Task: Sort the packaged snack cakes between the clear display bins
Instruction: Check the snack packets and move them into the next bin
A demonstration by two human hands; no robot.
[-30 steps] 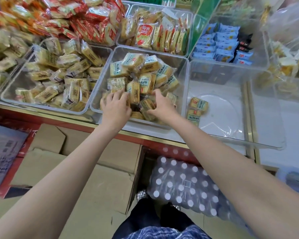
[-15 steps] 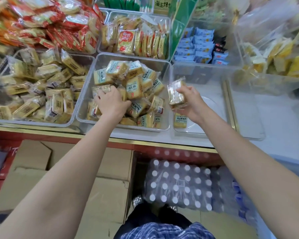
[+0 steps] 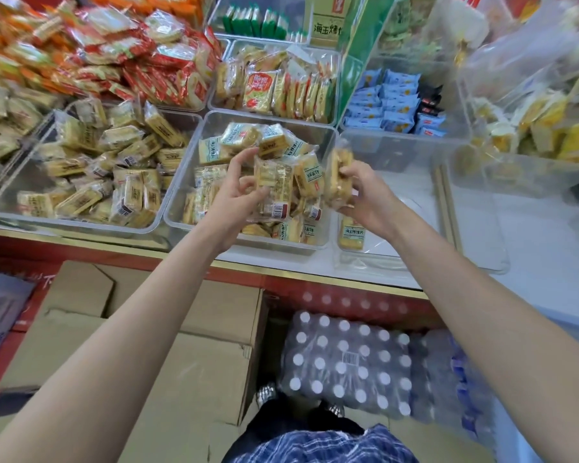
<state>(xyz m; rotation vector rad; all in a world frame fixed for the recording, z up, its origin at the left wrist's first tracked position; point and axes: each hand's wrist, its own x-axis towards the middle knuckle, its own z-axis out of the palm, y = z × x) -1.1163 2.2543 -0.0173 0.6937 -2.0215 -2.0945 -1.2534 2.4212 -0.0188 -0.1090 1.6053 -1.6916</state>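
Two hands had lifted: the left hand (image 3: 238,192) now pinched one snack cake (image 3: 272,182) above the middle bin (image 3: 181,208), the right hand (image 3: 365,192) gripped another cake (image 3: 339,182) beside the near-empty bin (image 3: 415,262).

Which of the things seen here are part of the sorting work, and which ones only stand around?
Part of the job:
- left hand holding a snack cake
- right hand holding a second packet
- middle bin full of cakes
- nearly empty right bin

Just lying about:
- cardboard boxes
- shrink-wrapped bottles
- blue packets
- red packets
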